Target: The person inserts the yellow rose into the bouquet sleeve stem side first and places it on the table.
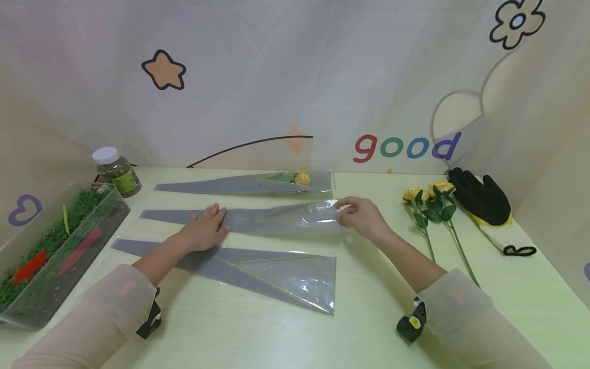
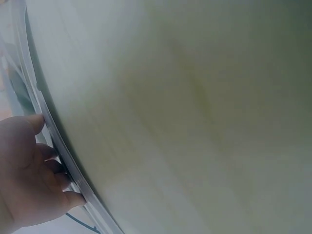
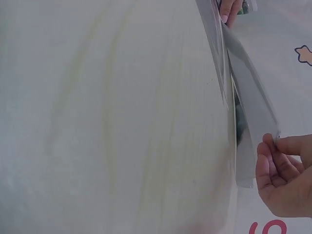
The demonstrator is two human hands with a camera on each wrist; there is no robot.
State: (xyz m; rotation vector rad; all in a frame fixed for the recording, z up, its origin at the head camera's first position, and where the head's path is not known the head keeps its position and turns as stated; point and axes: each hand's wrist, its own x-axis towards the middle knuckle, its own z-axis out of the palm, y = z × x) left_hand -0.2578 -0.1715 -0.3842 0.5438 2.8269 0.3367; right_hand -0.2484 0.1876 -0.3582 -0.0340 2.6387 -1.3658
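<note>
Three tapered flower sleeves of grey and clear plastic lie across the table, wide ends to the right. My left hand (image 1: 205, 230) presses down on the narrower part of the middle sleeve (image 1: 276, 220), fingers fairly straight. At that sleeve's wide end, my right hand (image 1: 364, 218) pinches the edge between thumb and fingers; the right wrist view shows the sleeve edge (image 3: 256, 92) lifted in this pinch. Nearer to me lies another sleeve (image 1: 295, 277), flat, with gold lines. The back sleeve (image 1: 221, 185) has a yellow rose (image 1: 301, 178) inside it.
Two yellow artificial roses (image 1: 433, 207) lie to the right, beside a black and white glove (image 1: 484, 200). On the left stand a clear box (image 1: 78, 261) with artificial grass and a white-lidded jar (image 1: 122, 177). A printed cloth (image 1: 258, 77) hangs behind the table.
</note>
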